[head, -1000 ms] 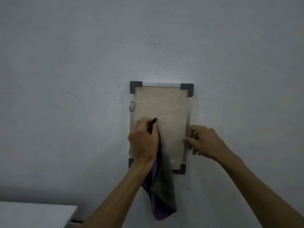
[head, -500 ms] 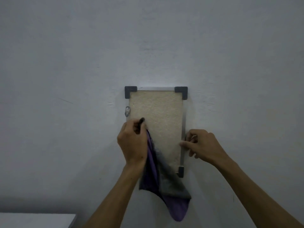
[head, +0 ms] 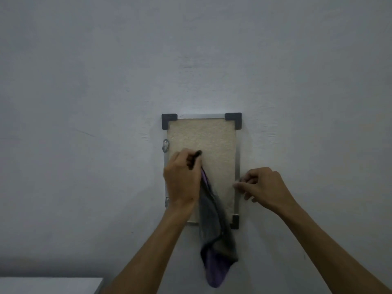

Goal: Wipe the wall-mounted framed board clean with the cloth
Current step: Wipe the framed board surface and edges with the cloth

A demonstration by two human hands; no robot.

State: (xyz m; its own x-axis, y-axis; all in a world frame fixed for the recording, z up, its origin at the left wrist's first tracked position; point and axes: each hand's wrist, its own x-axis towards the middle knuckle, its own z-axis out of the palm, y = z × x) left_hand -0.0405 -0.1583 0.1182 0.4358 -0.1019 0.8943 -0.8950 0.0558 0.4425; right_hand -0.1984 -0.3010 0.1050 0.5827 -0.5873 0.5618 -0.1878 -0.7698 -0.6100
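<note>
A small framed board (head: 212, 141) with a beige cork-like face, silver rails and dark corner caps hangs upright on the pale wall. My left hand (head: 182, 179) presses against the board's lower left part and is shut on a grey and purple cloth (head: 216, 240), which hangs down past the bottom rail. A bit of dark cloth sticks out above the fingers. My right hand (head: 261, 185) pinches the frame's right rail at mid-height, thumb on the front. The board's lower left corner is hidden behind my left wrist.
The plain grey-white wall (head: 84, 81) fills the view. Two small metal brackets (head: 165, 145) fix the frame's left side to it. The corner of a white surface (head: 48, 285) shows at the bottom left.
My left hand slid left along the board and then back a little to the right, and the hanging cloth swung with it. My right hand kept its hold on the right rail.
</note>
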